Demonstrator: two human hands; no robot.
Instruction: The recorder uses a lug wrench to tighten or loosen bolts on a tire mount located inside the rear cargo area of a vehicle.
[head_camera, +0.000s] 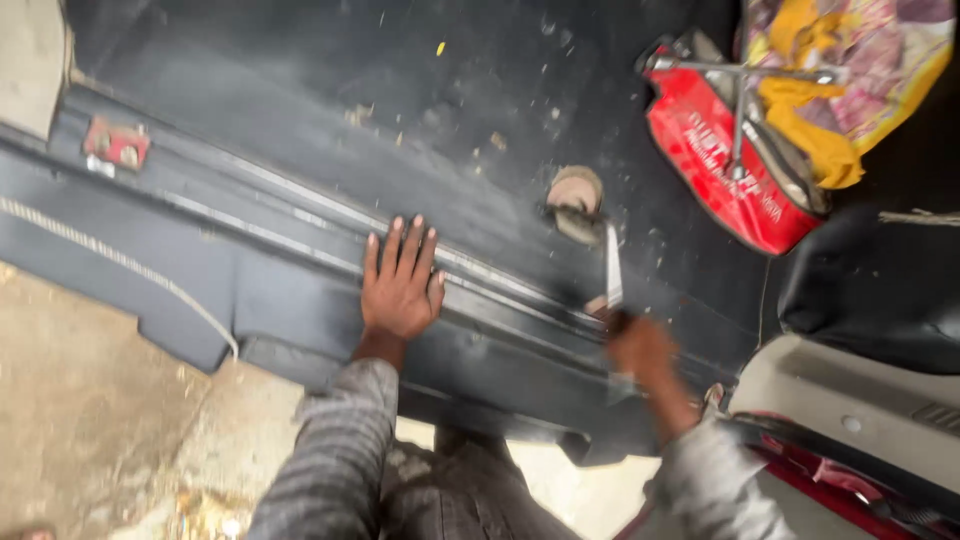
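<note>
Below the head camera, the left hand lay flat on the dark sill of a vehicle's open rear, its fingers spread and straight, gripping nothing, palm pressed to the trim. Beyond those fingertips ran a pale metal strip along the sill's edge, and past that the dusty black floor mat, flecked with small scraps. Well off to the side of the thumb, the right hand was blurred; it was closed around the handle of a slim metal tool, seemingly a screwdriver, though the blur hid the exact grip. The tool's shaft rose from the fist, and its tip stood just beside a round tan fitting set in the mat. Farther beyond the right hand lay a red bag with a metal cross wrench resting on it, touching a yellow patterned cloth bundle. Far from the left hand's little finger, a small red reflector sat on the sill. Both grey striped sleeves showed beneath the wrists, above bare concrete ground.
</note>
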